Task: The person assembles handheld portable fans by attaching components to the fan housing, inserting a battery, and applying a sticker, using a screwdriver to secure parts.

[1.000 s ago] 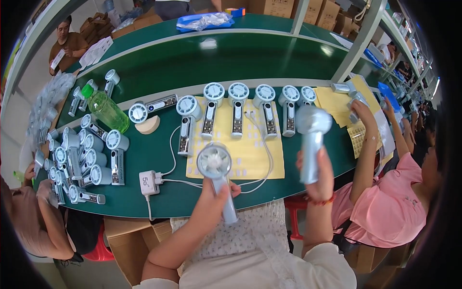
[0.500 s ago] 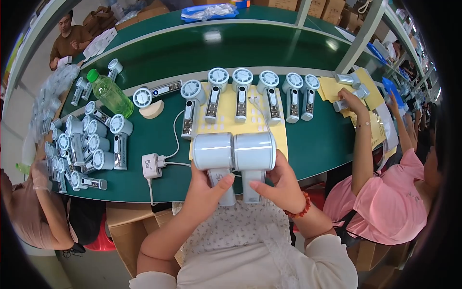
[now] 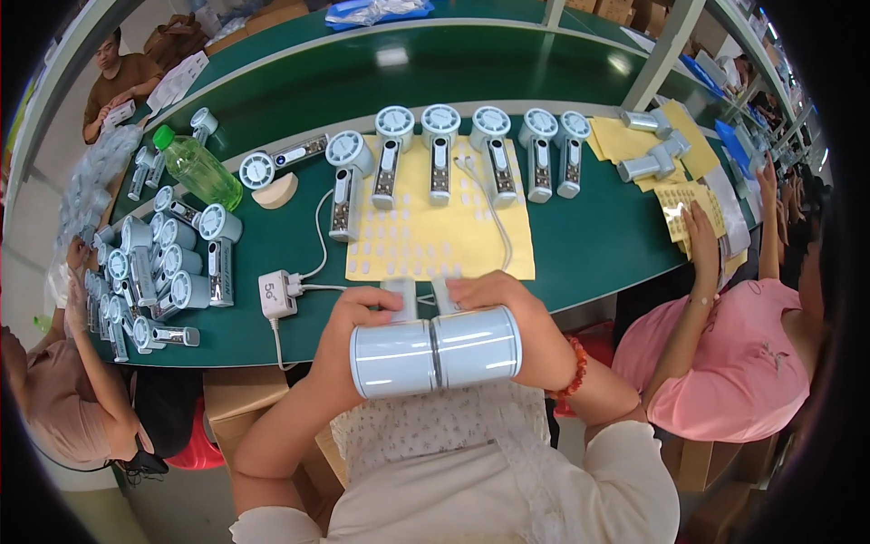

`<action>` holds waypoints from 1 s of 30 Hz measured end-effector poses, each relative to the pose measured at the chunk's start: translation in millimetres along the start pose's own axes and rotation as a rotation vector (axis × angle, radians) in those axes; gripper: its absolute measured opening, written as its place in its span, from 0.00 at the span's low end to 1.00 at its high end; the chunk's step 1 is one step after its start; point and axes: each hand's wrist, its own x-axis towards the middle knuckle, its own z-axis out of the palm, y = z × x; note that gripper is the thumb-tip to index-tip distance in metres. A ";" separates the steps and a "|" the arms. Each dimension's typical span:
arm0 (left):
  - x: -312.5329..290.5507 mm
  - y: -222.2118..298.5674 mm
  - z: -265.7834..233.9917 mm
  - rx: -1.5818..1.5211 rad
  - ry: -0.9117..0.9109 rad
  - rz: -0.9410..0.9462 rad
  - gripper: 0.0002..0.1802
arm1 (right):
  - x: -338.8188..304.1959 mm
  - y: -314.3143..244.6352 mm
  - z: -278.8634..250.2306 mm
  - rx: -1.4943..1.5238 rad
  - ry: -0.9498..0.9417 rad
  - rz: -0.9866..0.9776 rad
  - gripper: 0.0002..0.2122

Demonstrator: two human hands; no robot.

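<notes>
Just in front of my body, two pale blue handheld fans are held with their round heads side by side and touching, handles pointing away from me. My left hand (image 3: 349, 340) is closed around the left handheld fan (image 3: 393, 359), its fingers on the handle. The right handheld fan (image 3: 477, 348) is in the closed grip of my right hand (image 3: 518, 313). Beyond them lies a yellow sheet of small pale stickers (image 3: 399, 227). Along its far part stands a row of several similar fans (image 3: 439, 159), with a white cable (image 3: 494, 213) among them.
A white charger (image 3: 277, 295) with cables sits left on the green table (image 3: 263, 340). Many more fans (image 3: 181, 263) cluster there, near a green bottle (image 3: 198, 168) and a cream semicircular piece (image 3: 275, 191). Co-workers sit at both sides; the right one touches a yellow sticker sheet (image 3: 684, 208).
My hands have turned the two fans over toward me, so the handles now point away and the heads are nearer my body. The right co-worker's hand has moved nearer, onto a yellow sheet.
</notes>
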 end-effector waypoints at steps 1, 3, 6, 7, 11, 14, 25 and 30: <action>-1.6 -7.7 2.3 0.037 0.049 0.092 0.25 | 2.9 -1.6 2.3 -0.017 0.026 -0.056 0.23; -7.5 -20.2 -0.8 0.115 0.059 0.169 0.29 | 1.7 -0.8 5.1 -0.106 0.042 -0.150 0.21; -7.7 -15.2 -0.5 0.367 0.232 0.458 0.21 | -2.6 2.6 6.5 -0.338 0.083 -0.274 0.18; -7.2 -13.1 -2.6 0.427 0.234 0.557 0.21 | -7.0 9.8 9.2 -0.352 0.136 -0.343 0.18; -2.1 -16.1 -4.9 0.485 0.248 0.870 0.20 | -8.6 14.9 17.3 -0.350 0.280 -0.575 0.23; -0.7 -15.4 -3.7 0.476 0.257 1.065 0.19 | -11.8 26.2 22.0 -0.285 0.341 -0.770 0.23; -20.1 12.5 -22.2 0.423 -0.120 0.753 0.13 | -15.6 8.7 11.1 -0.397 0.175 -0.734 0.19; -14.7 21.2 -7.8 -0.482 0.174 -0.609 0.21 | -16.1 -2.4 14.6 0.156 0.252 0.131 0.22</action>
